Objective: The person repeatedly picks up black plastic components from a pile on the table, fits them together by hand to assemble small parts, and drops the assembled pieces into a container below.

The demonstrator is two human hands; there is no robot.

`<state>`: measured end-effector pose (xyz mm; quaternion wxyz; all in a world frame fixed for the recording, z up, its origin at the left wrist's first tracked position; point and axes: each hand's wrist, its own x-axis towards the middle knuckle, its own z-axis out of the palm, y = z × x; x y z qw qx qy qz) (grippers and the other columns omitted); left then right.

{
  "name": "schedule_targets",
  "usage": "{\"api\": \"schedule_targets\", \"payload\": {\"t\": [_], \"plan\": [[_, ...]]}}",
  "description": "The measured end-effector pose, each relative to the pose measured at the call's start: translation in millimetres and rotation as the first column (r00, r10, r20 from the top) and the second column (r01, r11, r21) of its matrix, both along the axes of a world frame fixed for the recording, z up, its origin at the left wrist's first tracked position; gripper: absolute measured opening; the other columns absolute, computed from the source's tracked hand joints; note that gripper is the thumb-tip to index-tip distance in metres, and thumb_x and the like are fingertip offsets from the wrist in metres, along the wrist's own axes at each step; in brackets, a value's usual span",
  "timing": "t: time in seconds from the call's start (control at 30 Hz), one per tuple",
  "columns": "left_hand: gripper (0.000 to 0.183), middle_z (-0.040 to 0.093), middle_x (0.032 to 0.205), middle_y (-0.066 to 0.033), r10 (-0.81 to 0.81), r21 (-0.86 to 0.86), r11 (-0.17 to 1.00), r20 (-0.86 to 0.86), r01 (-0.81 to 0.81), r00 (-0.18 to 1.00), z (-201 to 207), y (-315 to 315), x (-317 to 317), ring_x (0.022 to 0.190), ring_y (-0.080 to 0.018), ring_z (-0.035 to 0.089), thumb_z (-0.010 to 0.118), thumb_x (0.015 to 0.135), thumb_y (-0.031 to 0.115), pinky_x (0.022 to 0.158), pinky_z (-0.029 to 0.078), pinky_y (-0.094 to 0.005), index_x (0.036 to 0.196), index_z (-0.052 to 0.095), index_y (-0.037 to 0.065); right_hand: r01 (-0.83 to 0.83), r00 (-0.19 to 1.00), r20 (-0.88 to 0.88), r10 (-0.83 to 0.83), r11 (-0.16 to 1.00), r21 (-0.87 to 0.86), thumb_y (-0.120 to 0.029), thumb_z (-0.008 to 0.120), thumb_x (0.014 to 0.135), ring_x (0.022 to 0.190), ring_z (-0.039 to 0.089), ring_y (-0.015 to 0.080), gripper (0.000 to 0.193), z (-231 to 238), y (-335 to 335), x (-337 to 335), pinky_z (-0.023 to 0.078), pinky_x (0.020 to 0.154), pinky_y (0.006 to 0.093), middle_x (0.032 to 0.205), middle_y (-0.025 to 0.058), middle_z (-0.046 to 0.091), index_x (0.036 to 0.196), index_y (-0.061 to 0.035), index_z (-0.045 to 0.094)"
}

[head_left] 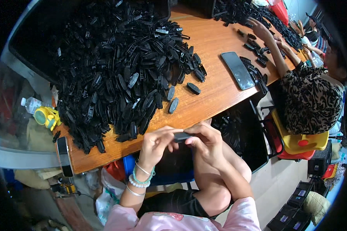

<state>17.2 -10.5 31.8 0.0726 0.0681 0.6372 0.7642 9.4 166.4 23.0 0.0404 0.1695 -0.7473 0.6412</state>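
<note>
Just off the front edge of the wooden table (pixel 205 101), I hold one small black oblong plastic part (pixel 182 136) between both hands. The fingers of my left hand (pixel 157 144) pinch its left end. At its right end, the thumb and fingers of my right hand (pixel 208 142) close on it. A big heap of similar black plastic parts (pixel 119 73) covers the table's left side, beyond my hands. A few loose ones lie beside the heap, among them a greyish part (pixel 173 105) and a black part (pixel 193 88).
A dark phone (pixel 238 70) lies at the right; another phone (pixel 64 156) rests at the left corner. A yellow fan (pixel 46 116) and a bottle (pixel 30 104) stand at left. Below the table edge is a black crate (pixel 245 134). A co-worker (pixel 312 96) sits at right, arms over more parts.
</note>
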Motion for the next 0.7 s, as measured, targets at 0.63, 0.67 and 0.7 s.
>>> {"api": "schedule_targets", "payload": {"t": [0.63,0.67,0.7], "plan": [[0.016,0.049,0.084,-0.0150,0.073,-0.695,0.510,-0.552,-0.507,0.830,-32.7,19.1,-41.5,0.071,-0.0362,0.056,0.064,0.078,0.009,0.058,0.046,-0.0427,0.083,0.049,0.003,0.483,0.761,-0.612,-0.214,0.816,0.316,-0.002,0.061,0.079,0.076,0.055,0.0309,0.009,-0.4,-47.2,-143.0,0.045,0.069,0.0368,0.073,0.0127,0.055,0.088,0.0010,0.063],[0.016,0.049,0.084,-0.0151,0.063,-0.689,0.519,-0.559,-0.506,0.827,-35.7,18.3,-37.9,0.071,-0.0361,0.056,0.064,0.078,0.008,0.058,0.047,-0.0426,0.083,0.049,0.003,0.555,0.765,-0.590,-0.257,0.727,0.405,-0.009,0.064,0.078,0.082,0.055,0.0315,0.010,0.8,-57.5,-155.6,0.045,0.073,0.0392,0.073,0.0123,0.055,0.083,-0.0004,0.066],[0.017,0.049,0.084,-0.0151,0.049,-0.685,0.511,-0.580,-0.519,0.813,-37.3,17.3,-35.3,0.071,-0.0358,0.056,0.064,0.076,0.006,0.058,0.046,-0.0426,0.084,0.049,0.003,0.581,0.783,-0.560,-0.271,0.640,0.502,-0.013,0.065,0.077,0.082,0.056,0.0318,0.012,1.8,-67.0,-164.5,0.045,0.073,0.0396,0.075,0.0130,0.057,0.079,-0.0008,0.067]]}}
